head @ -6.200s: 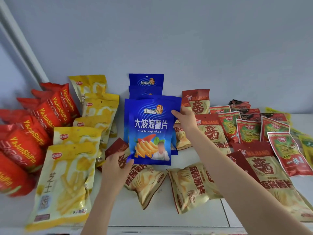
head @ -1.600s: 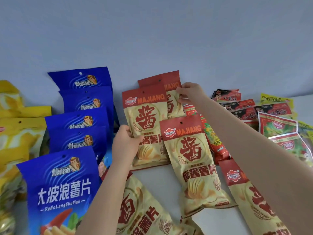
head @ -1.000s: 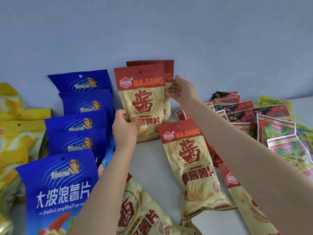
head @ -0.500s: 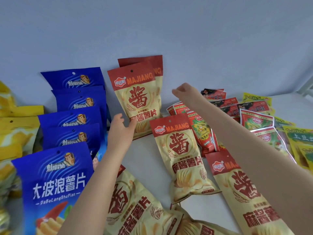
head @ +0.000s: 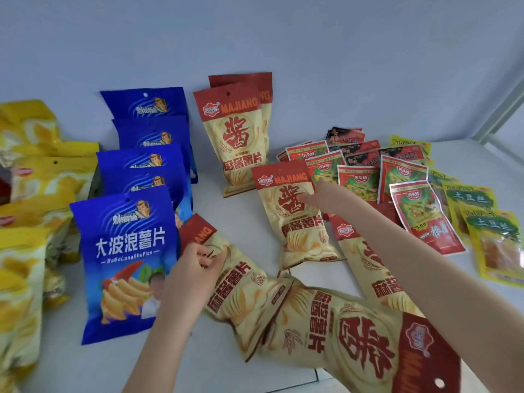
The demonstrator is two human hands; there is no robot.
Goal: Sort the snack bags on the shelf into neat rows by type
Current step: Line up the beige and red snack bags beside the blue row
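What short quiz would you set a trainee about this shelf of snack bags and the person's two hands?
1. True or false: the blue bags stand to the left of the upright Majiang bags.
2. Which does the left hand hold? A: a blue bag. B: the tilted Majiang bag. C: an upright Majiang bag.
3. Fill in: ___ Majiang bags lean upright against the wall.
Key: 1 true; 2 B; 3 two.
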